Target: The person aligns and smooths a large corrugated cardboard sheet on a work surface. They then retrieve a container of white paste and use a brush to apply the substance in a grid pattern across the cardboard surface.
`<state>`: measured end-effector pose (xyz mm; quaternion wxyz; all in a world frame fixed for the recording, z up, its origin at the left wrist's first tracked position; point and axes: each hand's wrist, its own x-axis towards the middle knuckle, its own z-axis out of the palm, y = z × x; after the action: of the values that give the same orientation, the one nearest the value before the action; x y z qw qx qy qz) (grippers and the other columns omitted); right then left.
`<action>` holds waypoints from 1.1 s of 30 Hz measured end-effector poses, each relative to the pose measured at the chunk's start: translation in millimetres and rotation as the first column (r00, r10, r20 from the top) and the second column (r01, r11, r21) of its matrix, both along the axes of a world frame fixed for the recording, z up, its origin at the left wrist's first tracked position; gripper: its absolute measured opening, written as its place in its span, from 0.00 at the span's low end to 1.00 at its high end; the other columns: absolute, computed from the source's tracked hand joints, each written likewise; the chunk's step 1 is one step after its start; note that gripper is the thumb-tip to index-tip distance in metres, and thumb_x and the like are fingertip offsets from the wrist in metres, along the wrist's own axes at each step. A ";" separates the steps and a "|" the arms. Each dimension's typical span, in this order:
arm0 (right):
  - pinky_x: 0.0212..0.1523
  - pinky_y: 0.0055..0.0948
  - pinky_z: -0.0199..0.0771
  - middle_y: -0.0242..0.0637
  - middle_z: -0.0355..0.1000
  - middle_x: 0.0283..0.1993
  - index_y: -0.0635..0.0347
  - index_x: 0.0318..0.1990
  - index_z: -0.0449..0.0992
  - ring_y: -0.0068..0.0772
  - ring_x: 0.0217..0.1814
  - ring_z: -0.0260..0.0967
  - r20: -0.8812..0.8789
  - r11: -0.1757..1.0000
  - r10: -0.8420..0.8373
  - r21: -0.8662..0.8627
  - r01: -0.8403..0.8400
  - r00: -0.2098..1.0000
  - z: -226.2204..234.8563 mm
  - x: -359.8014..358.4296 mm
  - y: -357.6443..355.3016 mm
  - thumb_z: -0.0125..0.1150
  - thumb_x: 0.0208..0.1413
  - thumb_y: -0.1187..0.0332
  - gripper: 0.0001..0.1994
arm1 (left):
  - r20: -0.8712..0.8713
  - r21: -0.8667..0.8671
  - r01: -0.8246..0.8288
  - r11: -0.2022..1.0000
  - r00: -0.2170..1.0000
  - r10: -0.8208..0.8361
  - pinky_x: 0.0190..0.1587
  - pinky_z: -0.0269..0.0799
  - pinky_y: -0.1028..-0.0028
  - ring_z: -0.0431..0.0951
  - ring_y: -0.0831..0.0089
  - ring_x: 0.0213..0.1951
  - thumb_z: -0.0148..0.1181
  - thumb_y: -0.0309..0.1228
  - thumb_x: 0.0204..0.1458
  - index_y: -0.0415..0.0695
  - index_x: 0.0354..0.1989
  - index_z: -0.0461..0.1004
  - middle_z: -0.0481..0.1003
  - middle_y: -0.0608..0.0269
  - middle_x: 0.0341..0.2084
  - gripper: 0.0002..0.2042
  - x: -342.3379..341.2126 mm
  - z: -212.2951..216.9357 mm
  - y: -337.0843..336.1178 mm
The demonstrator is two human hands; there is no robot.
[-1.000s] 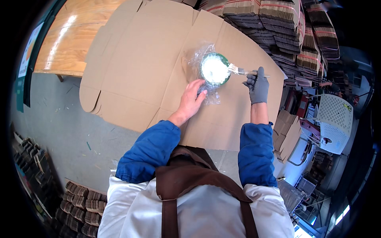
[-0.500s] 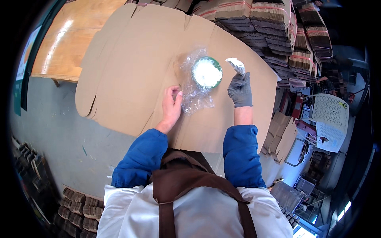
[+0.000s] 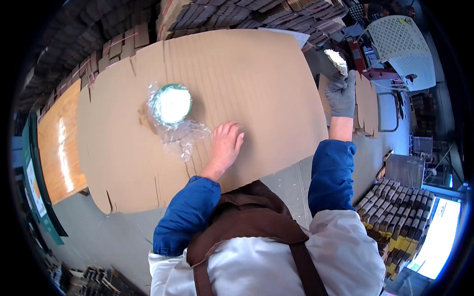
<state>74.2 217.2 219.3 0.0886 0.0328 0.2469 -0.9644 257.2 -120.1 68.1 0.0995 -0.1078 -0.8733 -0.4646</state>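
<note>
On the cardboard sheet (image 3: pixel 256 74), left hand (image 3: pixel 225 144) flat, fingers released — gloved right hand (image 3: pixel 340 92) grasping a paste-laden brush (image 3: pixel 336 60).

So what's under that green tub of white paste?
The green tub sits on crinkled clear plastic wrap, spread on the flat cardboard sheet. What lies beneath the cardboard is covered.

— Where does the tub (image 3: pixel 171 103) sit?
— On the flattened cardboard sheet (image 3: pixel 256 74), toward its left side, in a plastic bag (image 3: pixel 181 134).
— And the hands?
— The left hand (image 3: pixel 225 145) lies flat on the sheet near its near edge, right of the bag. The right hand (image 3: pixel 340 91) is past the right edge, with a brush (image 3: pixel 336 60).
</note>
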 end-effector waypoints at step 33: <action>0.41 0.44 0.80 0.40 0.77 0.43 0.49 0.54 0.76 0.45 0.40 0.79 -0.026 -0.577 0.583 0.691 0.435 0.812 -124.9 -62.4 65.4 0.58 0.59 0.63 0.16 | 0.285 -0.663 0.350 0.661 0.935 -0.209 0.69 0.43 0.33 0.48 0.53 0.74 0.58 0.55 0.56 0.62 0.67 0.66 0.54 0.63 0.73 0.30 -121.0 -65.2 175.7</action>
<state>11.8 282.6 94.4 0.0307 -0.2139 0.9679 -0.1282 136.2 55.5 2.9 -0.1032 -0.2275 -0.9616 -0.1133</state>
